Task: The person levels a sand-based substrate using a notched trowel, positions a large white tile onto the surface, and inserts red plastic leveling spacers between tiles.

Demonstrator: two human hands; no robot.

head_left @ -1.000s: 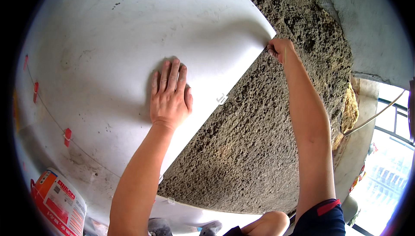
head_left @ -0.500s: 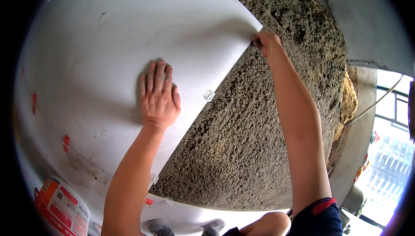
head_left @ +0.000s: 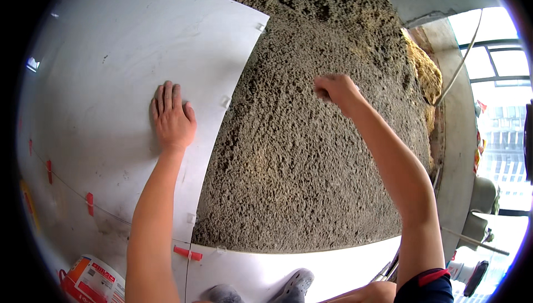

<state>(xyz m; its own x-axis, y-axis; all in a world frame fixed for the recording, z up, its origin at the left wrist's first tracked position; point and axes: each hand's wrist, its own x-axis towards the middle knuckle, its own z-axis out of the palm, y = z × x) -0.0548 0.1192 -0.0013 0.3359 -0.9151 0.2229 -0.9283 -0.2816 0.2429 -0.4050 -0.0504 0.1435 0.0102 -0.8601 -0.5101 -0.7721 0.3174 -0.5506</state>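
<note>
My left hand (head_left: 175, 123) lies flat on a large white tile (head_left: 116, 31), fingers stretched out. White tile-levelling clips sit along that tile's right edge: one by the far corner (head_left: 261, 27), a middle clip (head_left: 226, 102) and a near clip (head_left: 191, 218). Over the rough grey mortar bed (head_left: 300, 164), apart from the tile, hovers my right hand (head_left: 338, 92). Its fingers are curled in and slightly blurred; whatever they hold is hidden.
Red wedges (head_left: 90, 203) line the joint at left, and another red wedge (head_left: 187, 253) lies near my feet. A white and red bucket (head_left: 97, 281) stands at the lower left. Yellowish rubble (head_left: 425, 69) borders the mortar at right, beside a thin rod (head_left: 462, 64).
My right hand has left the tile's far corner and moved right over the mortar. A clip now shows at that corner. My left hand stays flat on the tile; the view has shifted.
</note>
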